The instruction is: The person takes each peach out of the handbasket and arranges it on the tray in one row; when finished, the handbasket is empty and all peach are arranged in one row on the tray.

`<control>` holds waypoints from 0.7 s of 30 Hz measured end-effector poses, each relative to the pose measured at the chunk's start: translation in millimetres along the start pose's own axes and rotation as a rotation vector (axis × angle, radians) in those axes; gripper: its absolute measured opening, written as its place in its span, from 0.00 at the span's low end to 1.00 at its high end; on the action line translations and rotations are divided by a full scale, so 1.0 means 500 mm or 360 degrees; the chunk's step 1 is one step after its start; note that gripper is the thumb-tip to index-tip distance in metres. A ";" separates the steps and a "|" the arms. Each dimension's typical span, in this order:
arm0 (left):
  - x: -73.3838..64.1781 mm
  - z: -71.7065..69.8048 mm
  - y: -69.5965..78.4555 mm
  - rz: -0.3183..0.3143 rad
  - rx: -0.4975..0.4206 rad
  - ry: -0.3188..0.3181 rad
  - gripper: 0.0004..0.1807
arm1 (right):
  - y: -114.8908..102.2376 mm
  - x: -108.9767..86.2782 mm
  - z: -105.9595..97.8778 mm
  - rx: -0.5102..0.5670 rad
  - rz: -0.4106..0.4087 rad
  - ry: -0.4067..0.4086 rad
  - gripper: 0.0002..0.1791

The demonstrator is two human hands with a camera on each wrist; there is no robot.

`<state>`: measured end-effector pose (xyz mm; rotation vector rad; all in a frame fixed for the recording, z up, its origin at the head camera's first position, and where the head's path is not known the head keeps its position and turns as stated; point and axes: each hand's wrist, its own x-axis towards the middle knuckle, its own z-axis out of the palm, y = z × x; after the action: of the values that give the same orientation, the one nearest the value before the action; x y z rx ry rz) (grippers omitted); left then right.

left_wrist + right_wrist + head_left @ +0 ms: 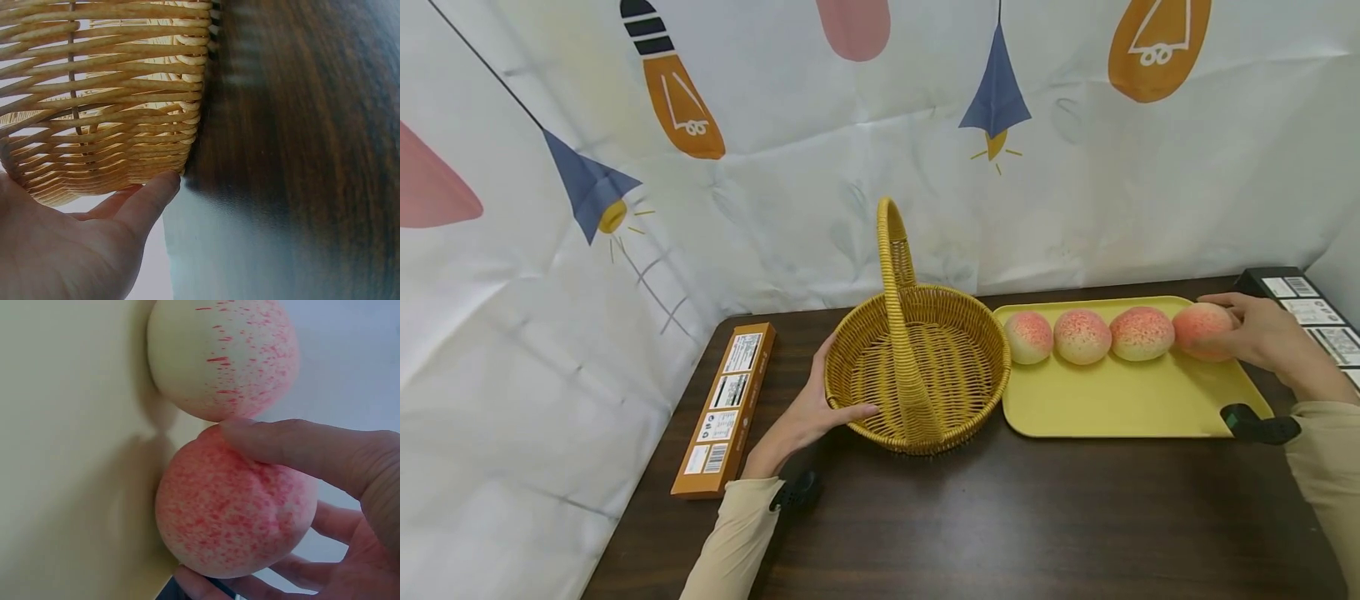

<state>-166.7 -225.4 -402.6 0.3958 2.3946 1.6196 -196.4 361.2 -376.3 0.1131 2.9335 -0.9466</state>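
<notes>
A round yellow wicker basket [951, 367] with a tall arched handle stands on the dark table. My left hand [808, 412] holds it at the left side, thumb near the rim and fingers along the outer wall. In the left wrist view, fingertips touch the woven side [106, 150] low down. On a yellow tray [1120, 408] to the basket's right, several pink-and-cream peaches lie in a row. The rightmost peach [1201, 329] is in the grip of my right hand [1270, 333], thumb and fingers around it. Its neighbouring peach [219, 356] sits right against it in the right wrist view.
An orange box [726, 408] with white labels lies along the table's left edge. A black box [1311, 308] with labels lies beyond the tray at the right. Behind the table hangs a white cloth [820, 208] printed with lamps and bulbs.
</notes>
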 end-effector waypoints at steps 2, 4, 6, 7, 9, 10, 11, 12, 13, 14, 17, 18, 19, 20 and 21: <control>0.002 0.000 0.001 -0.0004 -0.0020 0.0002 0.70 | 0.001 0.004 0.000 -0.0013 -0.0011 0.0000 0.48; 0.004 0.001 0.001 0.0004 -0.0033 0.0002 0.70 | 0.004 0.007 0.002 -0.0040 -0.0029 0.0002 0.49; 0.003 0.002 0.000 -0.0001 -0.0022 0.0007 0.70 | 0.007 0.007 0.004 -0.0067 -0.0057 0.0007 0.50; 0.003 0.003 0.000 -0.0006 -0.0022 0.0006 0.70 | 0.009 0.006 0.006 -0.0075 -0.0073 0.0007 0.50; 0.000 0.004 -0.002 -0.0017 -0.0019 0.0006 0.70 | 0.011 0.003 0.011 -0.0109 -0.0100 0.0023 0.50; -0.001 0.005 -0.003 -0.0022 -0.0010 0.0007 0.70 | 0.011 0.001 0.013 -0.0123 -0.0114 0.0031 0.50; -0.002 0.005 -0.003 -0.0029 -0.0005 0.0011 0.70 | 0.010 -0.002 0.013 -0.0130 -0.0120 0.0031 0.50; -0.002 0.006 -0.003 -0.0026 -0.0012 0.0006 0.70 | 0.009 -0.003 0.014 -0.0146 -0.0117 0.0042 0.51; -0.002 0.005 -0.003 -0.0021 -0.0014 0.0008 0.70 | 0.006 -0.005 0.012 -0.0158 -0.0124 0.0055 0.51; -0.001 0.005 -0.002 -0.0015 -0.0012 0.0010 0.70 | 0.001 -0.006 0.009 -0.0169 -0.0137 0.0064 0.52; 0.002 0.002 -0.001 0.0005 -0.0006 0.0015 0.71 | -0.015 -0.007 0.000 -0.0186 -0.0196 0.0090 0.49; 0.002 0.002 0.000 0.0007 -0.0015 0.0012 0.71 | -0.022 -0.008 -0.003 -0.0182 -0.0222 0.0105 0.47; 0.003 0.001 0.000 0.0008 -0.0024 0.0012 0.71 | -0.029 -0.011 -0.006 -0.0173 -0.0254 0.0116 0.45; 0.003 0.000 0.000 0.0012 -0.0030 0.0003 0.71 | -0.037 -0.013 -0.008 -0.0166 -0.0273 0.0128 0.43; 0.004 -0.001 0.000 0.0015 -0.0038 -0.0002 0.71 | -0.045 -0.017 -0.011 -0.0164 -0.0287 0.0148 0.40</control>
<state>-168.8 -225.0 -402.5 0.4039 2.3736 1.6501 -190.1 345.8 -358.3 -0.1172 3.1141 -0.8284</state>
